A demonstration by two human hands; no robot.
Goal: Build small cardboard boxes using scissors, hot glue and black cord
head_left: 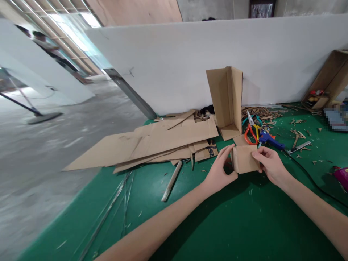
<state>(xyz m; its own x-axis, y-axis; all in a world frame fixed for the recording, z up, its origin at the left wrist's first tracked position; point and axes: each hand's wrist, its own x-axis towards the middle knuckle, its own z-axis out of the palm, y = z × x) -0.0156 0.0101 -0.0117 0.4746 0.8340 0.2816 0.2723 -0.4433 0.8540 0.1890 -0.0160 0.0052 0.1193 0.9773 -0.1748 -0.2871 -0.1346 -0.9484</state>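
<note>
A small piece of cardboard, folded at its left side, is held above the green table between both hands. My left hand grips its left edge, thumb below and fingers above. With thumb and fingers, my right hand pinches the right edge. Just beyond stands a tall folded cardboard form, upright with an open front. Behind my right hand lie a blue glue gun and scissors with orange and yellow handles.
Flat cardboard sheets are stacked at the left on the green table, past its edge. A pale strip lies nearer. Cardboard scraps, a metal ruler, a black cable and a cardboard box are rightward. A white partition stands behind.
</note>
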